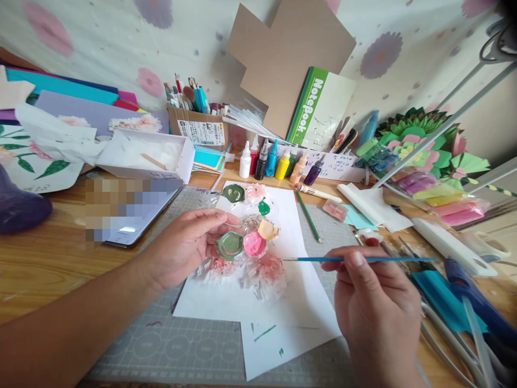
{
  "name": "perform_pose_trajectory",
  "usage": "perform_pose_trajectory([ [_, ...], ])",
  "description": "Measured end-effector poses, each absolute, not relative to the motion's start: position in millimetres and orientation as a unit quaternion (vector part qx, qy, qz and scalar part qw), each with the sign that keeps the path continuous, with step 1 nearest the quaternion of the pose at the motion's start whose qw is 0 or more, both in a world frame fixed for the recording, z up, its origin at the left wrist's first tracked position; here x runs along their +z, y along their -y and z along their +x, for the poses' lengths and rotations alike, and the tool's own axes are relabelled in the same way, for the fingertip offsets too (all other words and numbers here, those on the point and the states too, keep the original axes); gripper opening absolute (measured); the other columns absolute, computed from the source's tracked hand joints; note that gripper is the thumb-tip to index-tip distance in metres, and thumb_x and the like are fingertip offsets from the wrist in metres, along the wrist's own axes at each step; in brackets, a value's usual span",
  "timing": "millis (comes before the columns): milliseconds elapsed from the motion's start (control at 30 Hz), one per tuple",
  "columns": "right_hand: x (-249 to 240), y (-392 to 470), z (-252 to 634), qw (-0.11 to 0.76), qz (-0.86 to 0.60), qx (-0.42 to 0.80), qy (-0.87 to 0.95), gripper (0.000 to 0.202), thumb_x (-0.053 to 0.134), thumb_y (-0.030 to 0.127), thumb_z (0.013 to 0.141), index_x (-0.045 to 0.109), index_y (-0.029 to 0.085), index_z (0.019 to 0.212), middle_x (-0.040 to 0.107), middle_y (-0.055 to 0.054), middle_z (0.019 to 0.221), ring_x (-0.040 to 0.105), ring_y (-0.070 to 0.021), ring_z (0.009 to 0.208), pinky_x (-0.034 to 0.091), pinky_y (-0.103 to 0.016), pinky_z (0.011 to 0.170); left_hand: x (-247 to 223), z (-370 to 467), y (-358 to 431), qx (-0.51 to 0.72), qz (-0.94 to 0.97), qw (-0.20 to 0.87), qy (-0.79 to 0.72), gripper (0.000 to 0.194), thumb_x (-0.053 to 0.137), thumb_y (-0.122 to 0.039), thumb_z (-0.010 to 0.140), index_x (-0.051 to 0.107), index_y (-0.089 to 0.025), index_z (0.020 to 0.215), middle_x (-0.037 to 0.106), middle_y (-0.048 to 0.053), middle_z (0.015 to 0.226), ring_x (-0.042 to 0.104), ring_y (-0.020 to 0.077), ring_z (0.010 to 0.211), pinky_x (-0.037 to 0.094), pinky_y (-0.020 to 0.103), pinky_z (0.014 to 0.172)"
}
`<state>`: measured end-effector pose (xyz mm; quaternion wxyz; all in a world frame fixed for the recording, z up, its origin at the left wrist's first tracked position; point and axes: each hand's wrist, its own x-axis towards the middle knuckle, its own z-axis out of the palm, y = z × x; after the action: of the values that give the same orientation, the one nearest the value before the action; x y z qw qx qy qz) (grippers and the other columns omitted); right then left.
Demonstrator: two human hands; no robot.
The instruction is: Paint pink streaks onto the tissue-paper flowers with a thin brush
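Note:
Pinched in my left hand [191,245] is a clear paint palette [248,222], its wells holding dark green, bright green, pink and peach paint. My right hand [375,302] grips a thin blue paintbrush [323,260] lying nearly level, its tip pointing left. That tip is over or touching a pink-and-white ruffled paper flower [266,272]; I cannot tell which. Partly behind the palette, a second ruffled flower [220,267] shows. Both flowers lie on white paper sheets [214,307], the lower sheet [283,345] marked with green strokes.
Paint bottles [283,164] line the back. A green pencil [309,215] lies on the grey cutting mat [161,345]. To the left are a phone [137,215] and a white box [149,156]. A blue glue gun [480,296] and other tools crowd the right side.

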<state>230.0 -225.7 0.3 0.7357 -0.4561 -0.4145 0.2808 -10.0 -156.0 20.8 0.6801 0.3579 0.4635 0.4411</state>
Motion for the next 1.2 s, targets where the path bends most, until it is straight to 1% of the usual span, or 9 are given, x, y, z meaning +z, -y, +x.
perform_pose_trajectory([
  [100, -3.2, 227.6, 240.0, 0.758, -0.445, 0.287, 0.383, 0.013, 0.081, 0.028, 0.079, 0.073, 0.019, 0.074, 0.072, -0.001, 0.065, 0.064, -0.0126, 0.054, 0.051, -0.025, 0.056, 21.4, -13.9, 152.3, 0.466, 0.365, 0.667, -0.453, 0.015, 0.078, -0.025, 0.074, 0.081, -0.012, 0.081, 0.079, 0.013, 0.073, 0.071, 0.0214, 0.063, 0.058, 0.029, 0.054],
  [233, -15.4, 234.0, 250.1, 0.724, -0.495, 0.313, 0.364, 0.019, 0.083, 0.030, 0.074, 0.071, 0.017, 0.066, 0.068, 0.000, 0.061, 0.060, -0.0122, 0.051, 0.047, -0.025, 0.052, 22.3, -14.7, 147.1, 0.479, 0.373, 0.648, -0.460, 0.014, 0.073, -0.020, 0.077, 0.081, -0.009, 0.083, 0.078, 0.013, 0.071, 0.071, 0.0218, 0.064, 0.059, 0.029, 0.055],
  [433, -31.2, 241.0, 254.7, 0.665, -0.546, 0.342, 0.379, 0.023, 0.081, 0.034, 0.081, 0.070, 0.018, 0.070, 0.064, 0.002, 0.056, 0.056, -0.0119, 0.050, 0.042, -0.024, 0.050, 22.8, -12.1, 143.2, 0.484, 0.371, 0.627, -0.485, 0.015, 0.065, -0.013, 0.080, 0.079, -0.007, 0.079, 0.074, 0.014, 0.067, 0.069, 0.0215, 0.060, 0.058, 0.030, 0.052],
  [533, -33.7, 240.6, 255.6, 0.643, -0.563, 0.331, 0.400, 0.024, 0.079, 0.037, 0.084, 0.069, 0.018, 0.073, 0.065, 0.002, 0.057, 0.058, -0.0121, 0.052, 0.044, -0.025, 0.052, 20.6, -13.0, 141.6, 0.499, 0.369, 0.616, -0.486, 0.016, 0.063, -0.010, 0.082, 0.078, -0.009, 0.078, 0.072, 0.010, 0.065, 0.068, 0.0198, 0.061, 0.060, 0.030, 0.053],
  [633, -33.6, 239.5, 255.0, 0.630, -0.571, 0.318, 0.419, 0.026, 0.078, 0.040, 0.085, 0.068, 0.019, 0.073, 0.066, 0.002, 0.058, 0.060, -0.0128, 0.052, 0.047, -0.025, 0.053, 19.3, -13.1, 141.2, 0.512, 0.365, 0.607, -0.485, 0.018, 0.062, -0.010, 0.085, 0.079, -0.011, 0.079, 0.069, 0.006, 0.061, 0.066, 0.0159, 0.059, 0.059, 0.026, 0.053],
  [700, -32.6, 239.1, 253.9, 0.625, -0.573, 0.310, 0.429, 0.026, 0.078, 0.040, 0.085, 0.068, 0.019, 0.073, 0.067, 0.002, 0.058, 0.061, -0.0129, 0.052, 0.048, -0.025, 0.053, 19.7, -12.1, 141.4, 0.507, 0.367, 0.607, -0.491, 0.021, 0.059, -0.011, 0.087, 0.079, -0.012, 0.080, 0.068, 0.005, 0.060, 0.065, 0.0153, 0.059, 0.058, 0.025, 0.053],
  [967, -30.0, 238.4, 251.9, 0.622, -0.589, 0.285, 0.430, 0.026, 0.078, 0.041, 0.084, 0.068, 0.020, 0.072, 0.067, 0.001, 0.058, 0.062, -0.0137, 0.052, 0.049, -0.026, 0.050, 23.1, -9.2, 141.3, 0.504, 0.354, 0.600, -0.510, 0.023, 0.057, -0.007, 0.088, 0.078, -0.009, 0.079, 0.069, 0.006, 0.063, 0.065, 0.0151, 0.061, 0.059, 0.024, 0.055],
  [1200, -29.2, 237.3, 250.9, 0.643, -0.579, 0.275, 0.418, 0.024, 0.078, 0.038, 0.084, 0.067, 0.020, 0.073, 0.066, 0.003, 0.057, 0.061, -0.0130, 0.051, 0.048, -0.026, 0.051, 24.9, -7.1, 141.2, 0.495, 0.362, 0.588, -0.528, 0.026, 0.053, -0.009, 0.091, 0.077, -0.008, 0.080, 0.069, 0.008, 0.064, 0.065, 0.0144, 0.059, 0.058, 0.021, 0.052],
])
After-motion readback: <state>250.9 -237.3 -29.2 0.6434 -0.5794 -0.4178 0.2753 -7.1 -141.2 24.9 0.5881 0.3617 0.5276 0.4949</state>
